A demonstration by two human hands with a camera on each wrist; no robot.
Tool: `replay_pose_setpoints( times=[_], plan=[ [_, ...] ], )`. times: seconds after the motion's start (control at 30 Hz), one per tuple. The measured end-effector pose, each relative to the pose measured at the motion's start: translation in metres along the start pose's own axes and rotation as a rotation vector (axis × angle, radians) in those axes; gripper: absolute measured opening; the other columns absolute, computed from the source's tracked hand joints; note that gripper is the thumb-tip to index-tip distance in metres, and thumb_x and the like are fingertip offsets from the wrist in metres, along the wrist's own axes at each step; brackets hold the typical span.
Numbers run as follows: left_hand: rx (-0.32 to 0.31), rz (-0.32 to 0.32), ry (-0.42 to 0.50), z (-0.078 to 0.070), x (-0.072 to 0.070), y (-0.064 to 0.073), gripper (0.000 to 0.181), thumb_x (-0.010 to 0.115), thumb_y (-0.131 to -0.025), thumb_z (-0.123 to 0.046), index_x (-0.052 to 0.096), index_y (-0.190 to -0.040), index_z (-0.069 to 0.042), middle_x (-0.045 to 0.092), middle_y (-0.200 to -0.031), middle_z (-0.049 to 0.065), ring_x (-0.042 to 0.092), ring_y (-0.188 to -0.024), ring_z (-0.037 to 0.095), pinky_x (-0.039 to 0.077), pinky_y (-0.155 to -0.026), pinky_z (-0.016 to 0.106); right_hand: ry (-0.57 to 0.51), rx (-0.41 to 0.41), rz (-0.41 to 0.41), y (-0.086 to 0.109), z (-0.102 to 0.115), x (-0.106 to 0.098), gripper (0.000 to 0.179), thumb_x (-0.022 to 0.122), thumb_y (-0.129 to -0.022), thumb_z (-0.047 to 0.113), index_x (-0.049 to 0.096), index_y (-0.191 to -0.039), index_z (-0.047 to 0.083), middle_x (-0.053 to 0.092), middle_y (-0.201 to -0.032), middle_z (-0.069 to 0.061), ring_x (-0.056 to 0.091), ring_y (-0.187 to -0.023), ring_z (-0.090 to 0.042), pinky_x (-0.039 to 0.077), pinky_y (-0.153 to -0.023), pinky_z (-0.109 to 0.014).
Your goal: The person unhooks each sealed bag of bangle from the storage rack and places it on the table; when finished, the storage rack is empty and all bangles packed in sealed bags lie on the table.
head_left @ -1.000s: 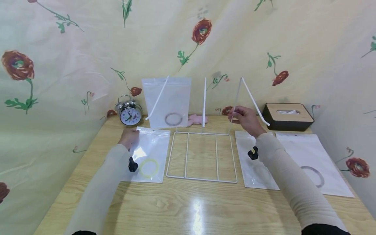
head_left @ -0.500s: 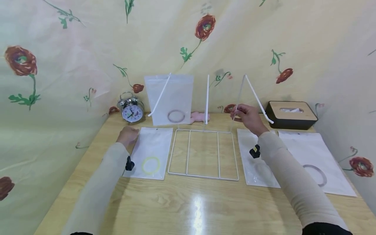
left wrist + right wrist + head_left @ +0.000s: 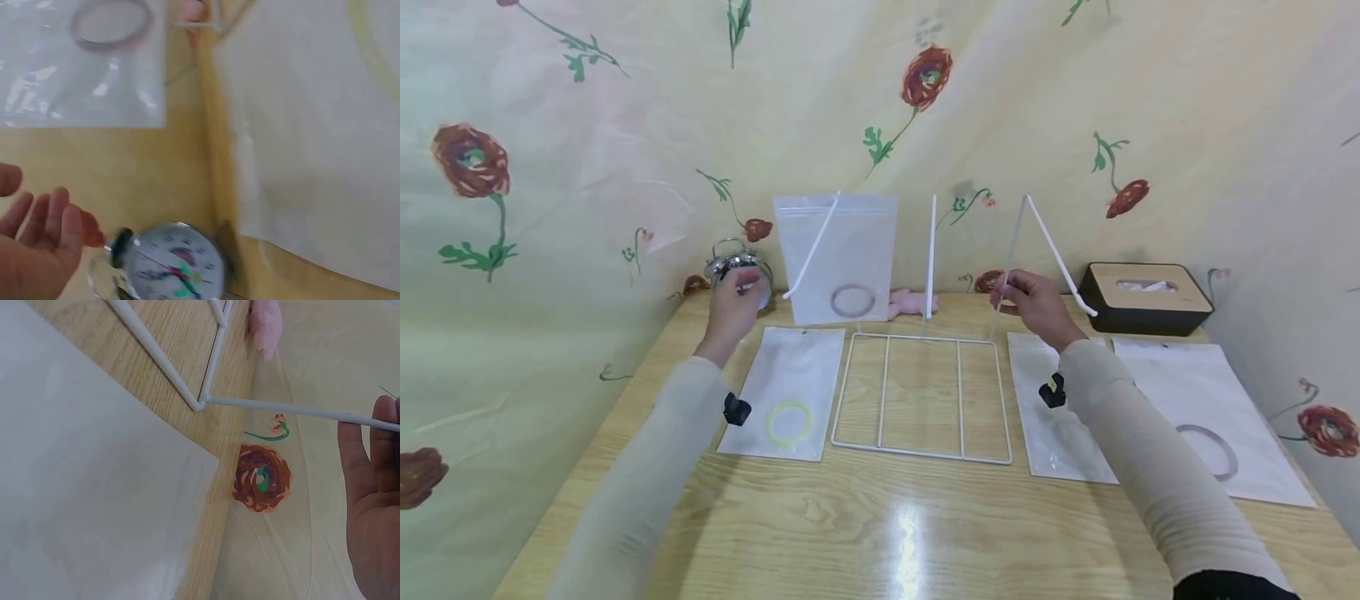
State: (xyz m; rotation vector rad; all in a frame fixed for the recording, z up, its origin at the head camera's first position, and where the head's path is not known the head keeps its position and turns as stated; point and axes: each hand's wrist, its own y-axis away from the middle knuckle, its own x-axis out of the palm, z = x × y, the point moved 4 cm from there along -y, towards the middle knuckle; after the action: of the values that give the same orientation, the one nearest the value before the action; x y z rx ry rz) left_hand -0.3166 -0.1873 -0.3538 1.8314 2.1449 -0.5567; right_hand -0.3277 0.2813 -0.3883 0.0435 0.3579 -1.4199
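A white wire rack [image 3: 921,456] has its base flat on the table and several rods slanting up at the back. My right hand [image 3: 1036,310] pinches its right upright wire, which also shows between the fingers in the right wrist view. My left hand [image 3: 730,312] hovers in front of the twin-bell alarm clock [image 3: 767,283], partly covering it, and holds nothing. Below that hand lies a clear-and-white zip bag [image 3: 797,358] with a yellow ring inside. Another zip bag [image 3: 842,250], with a greyish-purple ring, stands upright at the back behind the rack's left rod.
Two more bags lie right of the rack: a smaller one [image 3: 1037,417] partly under my right arm, and a larger one [image 3: 1180,375] with a greyish-purple ring. A tissue box [image 3: 1146,300] stands back right. A pink toy [image 3: 908,302] lies behind the rack, against the flowered wall covering.
My left hand has let go of the yellow-ring bag's upper corner and risen to in front of the clock. That bag now lies flat. The right hand keeps its hold on the rack.
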Motion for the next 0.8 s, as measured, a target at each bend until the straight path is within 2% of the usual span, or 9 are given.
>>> replay_pose_setpoints(
  times=[0.17, 0.27, 0.37, 0.6, 0.7, 0.8],
  plan=[
    [0.173, 0.049, 0.122, -0.038, 0.006, -0.003, 0.041, 0.055, -0.105, -0.025, 0.052, -0.143, -0.010, 0.055, -0.141, 0.007, 0.051, -0.124, 0.023, 0.043, -0.106, 0.037, -0.005, -0.008, -0.015, -0.001, 0.002, 0.000, 0.018, 0.047, -0.105, 0.002, 0.053, -0.104, -0.015, 0.064, -0.093, -0.006, 0.063, -0.089, -0.012, 0.059, -0.086, -0.032],
    [0.220, 0.087, 0.198, -0.056, 0.012, -0.003, 0.043, 0.053, -0.106, -0.025, 0.049, -0.146, -0.010, 0.053, -0.144, 0.006, 0.050, -0.127, 0.021, 0.041, -0.109, 0.034, -0.003, -0.003, -0.017, -0.001, 0.001, 0.001, 0.018, 0.047, -0.105, 0.002, 0.053, -0.105, -0.015, 0.064, -0.094, -0.007, 0.063, -0.089, -0.013, 0.059, -0.086, -0.032],
    [0.222, 0.093, 0.246, -0.068, 0.017, -0.002, 0.044, 0.052, -0.106, -0.024, 0.047, -0.147, -0.009, 0.053, -0.143, 0.008, 0.051, -0.127, 0.023, 0.043, -0.109, 0.035, -0.005, 0.002, -0.011, 0.000, 0.000, 0.001, 0.019, 0.047, -0.106, 0.003, 0.053, -0.106, -0.015, 0.063, -0.096, -0.010, 0.063, -0.091, -0.014, 0.059, -0.087, -0.032],
    [0.180, 0.049, 0.232, -0.082, 0.022, -0.007, 0.042, 0.051, -0.106, -0.028, 0.048, -0.145, -0.012, 0.056, -0.140, 0.006, 0.056, -0.117, 0.022, 0.051, -0.099, 0.035, -0.022, -0.019, -0.019, 0.000, -0.003, 0.000, 0.019, 0.048, -0.105, 0.002, 0.053, -0.106, -0.015, 0.063, -0.095, -0.008, 0.062, -0.091, -0.015, 0.059, -0.086, -0.032],
    [0.185, 0.009, 0.216, -0.085, 0.021, -0.010, 0.038, 0.049, -0.107, -0.027, 0.052, -0.141, -0.010, 0.059, -0.134, 0.008, 0.057, -0.113, 0.021, 0.052, -0.096, 0.032, -0.028, -0.020, -0.016, 0.000, -0.004, 0.001, 0.018, 0.047, -0.105, 0.002, 0.054, -0.106, -0.014, 0.064, -0.094, -0.007, 0.062, -0.091, -0.014, 0.058, -0.087, -0.032],
    [0.216, -0.017, 0.222, -0.089, 0.019, -0.011, 0.034, 0.049, -0.107, -0.023, 0.056, -0.136, -0.005, 0.061, -0.126, 0.011, 0.058, -0.107, 0.021, 0.052, -0.092, 0.031, -0.021, -0.024, -0.018, 0.000, -0.005, 0.001, 0.018, 0.048, -0.105, 0.003, 0.054, -0.106, -0.014, 0.064, -0.094, -0.007, 0.063, -0.092, -0.015, 0.058, -0.087, -0.030]
  ],
)
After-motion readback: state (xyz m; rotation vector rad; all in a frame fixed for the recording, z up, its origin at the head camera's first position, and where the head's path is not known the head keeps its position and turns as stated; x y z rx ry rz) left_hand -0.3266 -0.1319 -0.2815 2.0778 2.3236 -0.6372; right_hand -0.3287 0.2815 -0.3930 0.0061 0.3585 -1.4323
